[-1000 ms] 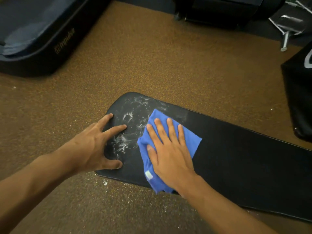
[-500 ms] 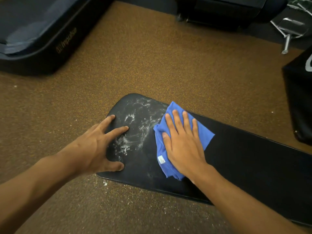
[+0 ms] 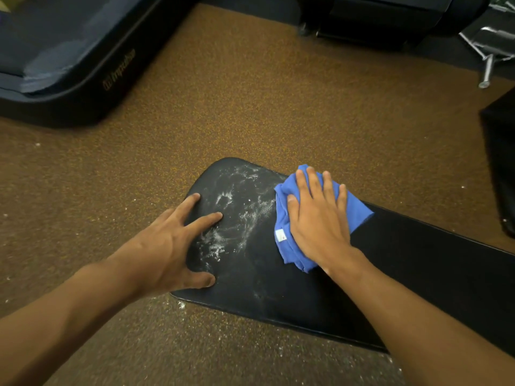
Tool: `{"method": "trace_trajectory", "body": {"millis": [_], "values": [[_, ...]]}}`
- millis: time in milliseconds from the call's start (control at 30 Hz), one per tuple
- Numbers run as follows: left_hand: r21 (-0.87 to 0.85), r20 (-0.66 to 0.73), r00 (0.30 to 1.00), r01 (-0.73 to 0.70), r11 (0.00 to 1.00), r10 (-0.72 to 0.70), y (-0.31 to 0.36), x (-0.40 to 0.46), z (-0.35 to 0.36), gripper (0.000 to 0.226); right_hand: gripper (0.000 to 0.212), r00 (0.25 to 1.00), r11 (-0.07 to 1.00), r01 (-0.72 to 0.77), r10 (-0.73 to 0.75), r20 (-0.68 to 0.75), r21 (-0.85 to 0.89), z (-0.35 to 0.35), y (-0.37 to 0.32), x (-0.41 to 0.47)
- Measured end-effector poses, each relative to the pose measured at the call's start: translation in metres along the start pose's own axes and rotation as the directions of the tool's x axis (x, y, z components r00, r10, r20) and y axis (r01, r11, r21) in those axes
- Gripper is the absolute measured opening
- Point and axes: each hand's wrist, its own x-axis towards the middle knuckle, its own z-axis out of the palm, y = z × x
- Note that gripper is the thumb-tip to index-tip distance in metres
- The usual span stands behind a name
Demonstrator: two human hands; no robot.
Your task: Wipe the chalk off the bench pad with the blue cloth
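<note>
A long black bench pad (image 3: 404,268) runs from the centre to the lower right. White chalk smears (image 3: 237,215) cover its rounded left end. The blue cloth (image 3: 284,246), bunched and with a small white label, lies on the pad at the right edge of the chalk patch. My right hand (image 3: 317,221) presses flat on the cloth with straight fingers, covering most of it. My left hand (image 3: 172,246) rests spread on the pad's left end, fingertips at the chalk and thumb near the front edge.
Brown speckled floor (image 3: 264,107) surrounds the pad, with chalk dust (image 3: 181,305) scattered below its front edge. A dark padded machine base (image 3: 69,65) sits at the upper left. Black equipment (image 3: 376,15) stands at the top, a metal frame (image 3: 490,57) at the upper right, and a black object (image 3: 501,162) at the right edge.
My right hand has slid the cloth to the right and toward the pad's far edge, off the chalk patch, and the cloth has bunched up. My left hand has stayed in place.
</note>
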Motion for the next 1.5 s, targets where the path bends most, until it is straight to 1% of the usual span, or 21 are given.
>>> {"method": "trace_trajectory", "body": {"millis": [67,167,267,333,500,633,733,833,900,1100,1233,1300,1433,1500], "values": [[-0.007,0.003,1.0,-0.001,1.0,0.001,0.0,0.0,0.001,0.116,0.073,0.999,0.999,0.035,-0.035,-0.003,0.012,0.001,-0.001,-0.009],[-0.019,0.001,1.0,0.002,1.0,-0.002,0.002,-0.002,-0.001,0.115,0.062,0.986,0.986,0.164,-0.164,-0.022,0.005,0.003,0.01,-0.041],[-0.001,0.01,1.0,0.001,1.0,-0.001,0.006,-0.002,-0.005,0.113,0.058,0.969,0.969,0.245,-0.246,-0.012,-0.003,0.002,0.026,-0.053],[0.011,0.015,1.0,-0.002,1.0,0.002,0.006,-0.002,-0.006,0.113,0.058,0.97,0.97,0.242,-0.242,-0.023,0.003,0.0,0.029,-0.041],[0.017,0.009,1.0,-0.006,1.0,0.006,0.004,0.0,-0.003,0.115,0.064,0.99,0.99,0.139,-0.138,-0.026,0.02,0.002,0.014,-0.006],[0.023,0.015,1.0,0.001,1.0,-0.002,0.003,0.0,-0.001,0.115,0.066,0.993,0.993,0.117,-0.116,-0.026,0.019,0.0,0.007,0.003],[0.01,0.004,1.0,-0.003,1.0,0.003,0.005,-0.001,-0.002,0.114,0.061,0.988,0.989,0.148,-0.147,-0.055,0.018,0.003,0.009,-0.026],[0.007,0.018,1.0,-0.004,1.0,0.004,0.006,-0.001,-0.004,0.113,0.058,0.974,0.974,0.226,-0.226,-0.029,-0.005,0.004,0.02,-0.053],[0.002,0.017,1.0,-0.007,1.0,0.007,0.006,-0.001,-0.004,0.112,0.057,0.97,0.97,0.242,-0.242,-0.026,-0.019,0.004,0.025,-0.051],[-0.003,0.013,1.0,-0.014,1.0,0.014,0.004,0.001,-0.002,0.112,0.062,0.99,0.991,0.134,-0.134,-0.038,0.001,0.002,0.006,-0.004],[0.002,0.003,1.0,-0.022,1.0,0.022,0.001,0.002,0.002,0.113,0.062,0.994,0.995,0.103,-0.103,-0.044,-0.01,0.003,-0.003,0.011],[0.009,0.002,1.0,-0.019,1.0,0.019,0.001,0.002,0.001,0.113,0.061,0.991,0.992,0.125,-0.126,-0.038,-0.02,0.002,-0.001,0.0],[0.018,0.02,1.0,-0.015,1.0,0.015,0.002,0.002,-0.001,0.113,0.06,0.976,0.976,0.218,-0.217,0.026,-0.031,-0.001,0.009,-0.022],[0.01,0.016,1.0,-0.014,1.0,0.014,0.001,0.002,-0.001,0.114,0.06,0.975,0.975,0.22,-0.219,0.03,-0.013,-0.003,0.01,-0.015]]}}
